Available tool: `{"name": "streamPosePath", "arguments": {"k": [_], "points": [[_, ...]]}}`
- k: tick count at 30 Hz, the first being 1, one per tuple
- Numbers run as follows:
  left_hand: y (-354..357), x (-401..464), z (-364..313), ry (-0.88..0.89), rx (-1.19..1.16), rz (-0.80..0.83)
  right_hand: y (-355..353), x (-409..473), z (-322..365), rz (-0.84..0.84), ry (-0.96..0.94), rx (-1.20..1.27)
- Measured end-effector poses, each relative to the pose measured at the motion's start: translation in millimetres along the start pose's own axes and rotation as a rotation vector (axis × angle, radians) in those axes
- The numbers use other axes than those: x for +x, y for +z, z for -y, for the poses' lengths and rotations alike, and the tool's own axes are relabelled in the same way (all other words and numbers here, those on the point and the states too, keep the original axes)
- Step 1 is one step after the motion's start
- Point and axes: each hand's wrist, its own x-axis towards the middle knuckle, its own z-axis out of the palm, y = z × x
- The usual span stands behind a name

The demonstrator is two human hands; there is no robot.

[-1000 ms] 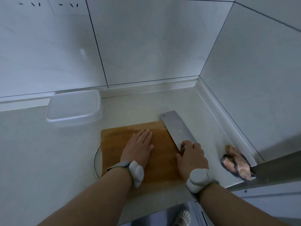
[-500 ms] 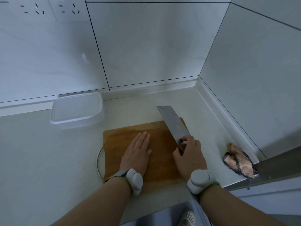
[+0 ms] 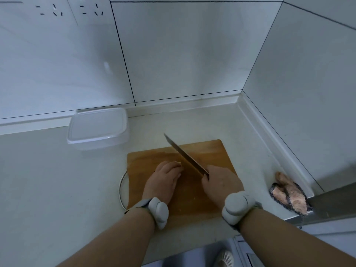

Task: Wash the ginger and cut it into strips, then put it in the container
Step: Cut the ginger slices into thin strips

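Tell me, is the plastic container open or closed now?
Closed. The plastic container has its lid seated flat on top, beside the cutting board.

A small pale piece of ginger [image 3: 177,163] peeks out just past the curled fingertips [image 3: 174,166] of the left hand, mostly hidden beneath them; the clear plastic container [image 3: 98,128], lid on, sits well beyond those fingers, to their left.

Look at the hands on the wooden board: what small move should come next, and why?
Probably lower the steel cleaver blade through the pale ginger piece. The right hand grips the handle with the blade edge-down beside the curled left hand, which pins the ginger on the brown wooden cutting board; no strips are visible yet.
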Motion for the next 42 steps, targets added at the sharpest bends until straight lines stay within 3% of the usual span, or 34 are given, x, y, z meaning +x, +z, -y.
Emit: {"name": "streamPosePath", "arguments": {"k": [11,23,42], "points": [[12,-3,5,0.010,0.007,-0.048,-4,4,15,0.164,0.018,0.017],[18,-4,8,-0.029,0.124,-0.101,-19,0,15,0.151,-0.156,-0.102],[16,-3,5,0.013,0.168,-0.116,-12,25,13,0.261,-0.176,-0.074]]}}
